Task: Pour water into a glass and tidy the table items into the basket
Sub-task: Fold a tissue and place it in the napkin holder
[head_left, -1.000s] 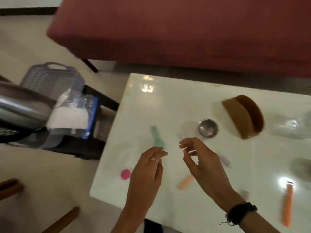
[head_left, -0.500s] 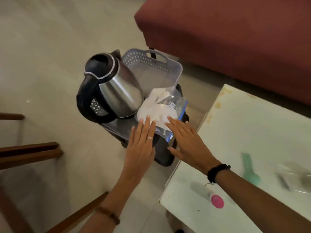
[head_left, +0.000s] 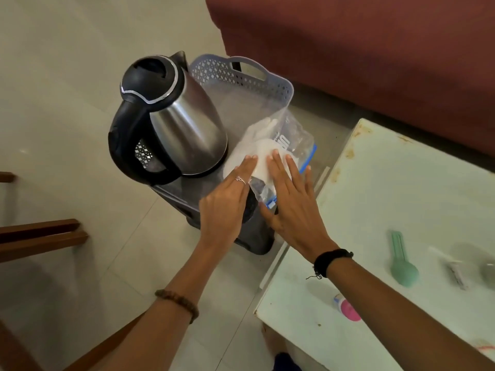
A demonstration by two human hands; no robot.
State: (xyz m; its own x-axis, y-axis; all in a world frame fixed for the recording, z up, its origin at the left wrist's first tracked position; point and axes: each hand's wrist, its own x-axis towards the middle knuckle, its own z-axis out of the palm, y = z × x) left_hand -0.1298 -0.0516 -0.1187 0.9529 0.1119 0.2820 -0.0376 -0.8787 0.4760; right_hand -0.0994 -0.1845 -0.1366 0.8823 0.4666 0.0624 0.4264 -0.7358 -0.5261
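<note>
The basket, a pale grey-blue plastic one with a latticed rim and a handle cut into its far wall, stands on a dark stool beside the white table. A steel kettle with a black lid and black handle stands at the basket's left side, its handle turned toward the person; whether its base sits inside the basket or on the stool cannot be told.

A clear plastic bag with a blue zip edge and white contents lies at the basket's near end, its lower part hanging over the stool's front. Both hands lie on it. The left hand — a ring on one finger, a bead bracelet at the wrist — has its fingers straight and together, the tips touching the white part of the bag. The right hand, with a black band at the wrist, is spread flat, fingers straight and released, resting on the bag next to the left; its thumb lies by the blue zip corner. Neither hand is clenched or wrapped round anything.

On the table lie a green scoop, a small tube with a pink cap near the front edge, and — further right — a small whitish clip, too blurred to name surely. A dark red sofa stands behind, and brown wooden rails show at the left.
</note>
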